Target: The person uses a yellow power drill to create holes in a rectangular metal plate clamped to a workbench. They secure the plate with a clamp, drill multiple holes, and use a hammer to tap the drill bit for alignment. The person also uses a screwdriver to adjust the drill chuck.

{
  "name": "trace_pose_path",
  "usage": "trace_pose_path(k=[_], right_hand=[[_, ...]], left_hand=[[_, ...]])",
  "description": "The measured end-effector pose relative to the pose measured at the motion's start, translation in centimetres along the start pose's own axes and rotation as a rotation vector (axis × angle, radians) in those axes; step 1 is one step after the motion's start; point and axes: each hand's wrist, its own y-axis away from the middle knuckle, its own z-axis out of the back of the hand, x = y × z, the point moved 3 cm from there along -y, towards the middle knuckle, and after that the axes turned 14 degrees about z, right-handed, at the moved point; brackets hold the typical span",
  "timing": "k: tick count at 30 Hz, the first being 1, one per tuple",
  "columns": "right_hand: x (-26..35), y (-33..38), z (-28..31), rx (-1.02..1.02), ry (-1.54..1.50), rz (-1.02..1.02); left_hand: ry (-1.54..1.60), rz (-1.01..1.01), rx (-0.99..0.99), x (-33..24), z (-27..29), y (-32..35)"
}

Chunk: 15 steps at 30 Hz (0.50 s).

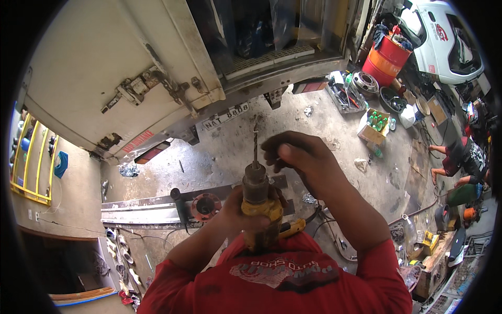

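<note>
A yellow power drill with a dark worn chuck is upright before my chest. My left hand is closed round the drill body just below the chuck. From the chuck a long twist drill bit points away from me, toward the truck's rear. My right hand hovers just right of the bit, its fingers loosely bent and apart, with nothing visible in them. The drill's lower part is partly hidden by my left hand.
Ahead stands a white truck body with a rear bumper. A long metal rail and an angle grinder lie left. A red drum, a box of green bottles and another person are right.
</note>
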Motion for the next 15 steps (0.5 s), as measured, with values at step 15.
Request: trace_pose_path(k=[15], right_hand=[[0.4,-2.9,-6.0,0.148,0.188,0.056]], left_hand=[[0.039,-0.083,-0.038,-0.6,0.0,2.7]])
